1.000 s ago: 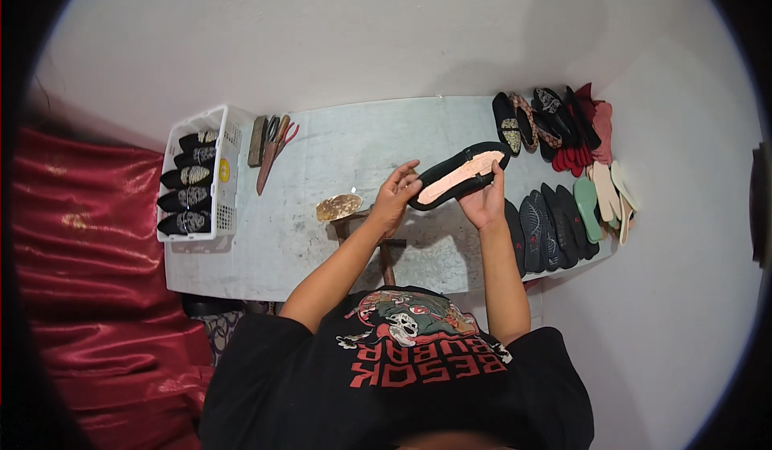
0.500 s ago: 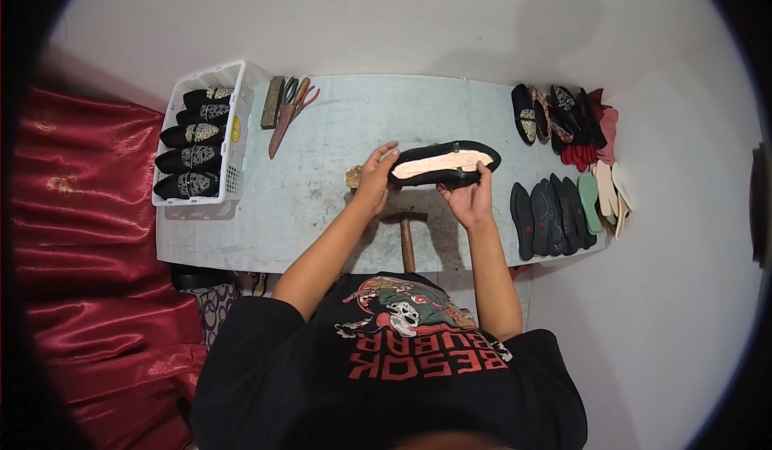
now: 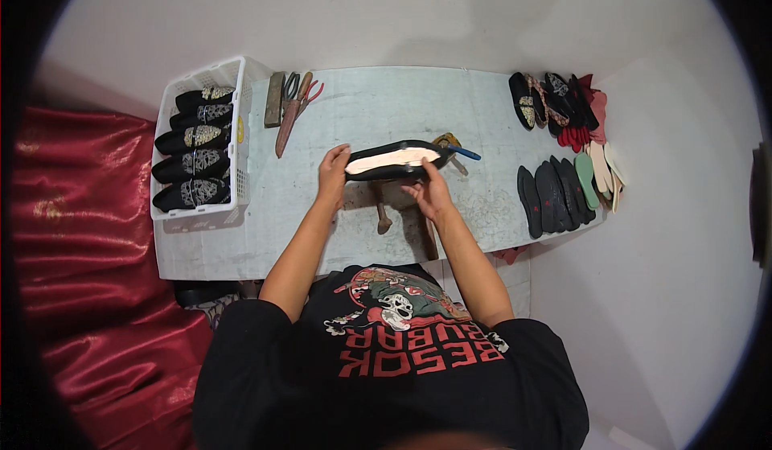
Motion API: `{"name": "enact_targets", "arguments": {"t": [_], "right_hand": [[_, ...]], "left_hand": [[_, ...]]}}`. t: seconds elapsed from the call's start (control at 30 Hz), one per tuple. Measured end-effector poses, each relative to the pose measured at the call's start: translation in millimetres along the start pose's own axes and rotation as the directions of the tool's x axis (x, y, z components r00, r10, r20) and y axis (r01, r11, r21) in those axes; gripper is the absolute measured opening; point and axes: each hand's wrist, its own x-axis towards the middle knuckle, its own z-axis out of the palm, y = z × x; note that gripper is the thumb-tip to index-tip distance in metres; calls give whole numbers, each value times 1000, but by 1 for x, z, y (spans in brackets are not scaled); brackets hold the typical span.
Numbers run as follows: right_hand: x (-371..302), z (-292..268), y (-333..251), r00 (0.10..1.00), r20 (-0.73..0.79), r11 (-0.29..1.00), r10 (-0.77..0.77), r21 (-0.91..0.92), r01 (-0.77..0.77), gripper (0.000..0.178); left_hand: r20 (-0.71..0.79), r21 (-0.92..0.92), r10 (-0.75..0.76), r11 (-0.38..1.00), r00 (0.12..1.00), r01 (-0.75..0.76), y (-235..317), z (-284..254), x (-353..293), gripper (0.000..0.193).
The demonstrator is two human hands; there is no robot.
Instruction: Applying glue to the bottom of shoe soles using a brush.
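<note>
The left hand point(image 3: 332, 176) grips one end of a black shoe point(image 3: 392, 161) and the right hand point(image 3: 433, 193) grasps it near the other, above the table point(image 3: 281, 237).

Red block letters point(image 3: 414, 353) cross the black shirt point(image 3: 257, 394); the basket's point(image 3: 239, 172) yellow label point(image 3: 240, 129) is illegible.

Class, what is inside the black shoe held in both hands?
In the black shoe, a pale inner surface shows; whatever lies under the upper at its right end is covered.
</note>
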Motion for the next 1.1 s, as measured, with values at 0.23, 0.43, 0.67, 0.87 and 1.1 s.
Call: {"name": "enact_targets", "arguments": {"t": [0.23, 0.43, 0.67, 0.87, 1.1], "right_hand": [[-4, 25, 45, 995, 97, 1000, -12, -6, 13, 42], [-9, 23, 49, 999, 10, 999, -44, 8, 44, 41], [-19, 46, 48, 998, 48, 996, -31, 83, 27, 46], [-16, 22, 60, 999, -13, 997, 31, -74, -32, 51], [-47, -50, 94, 957, 117, 404, -264, -888, 220, 55]], "left_hand": [[-85, -296, -357, 900, 930, 319, -35, -72, 10, 30], [-68, -443, -476, 802, 877, 401, -32, -45, 21, 27], [-35, -548, -375, 782, 926, 296, -76, -72, 4, 38], [43, -202, -495, 846, 868, 493, -81, -46, -58, 40], [101, 376, -378, 871, 920, 317, -89, -21, -61, 44]]}}
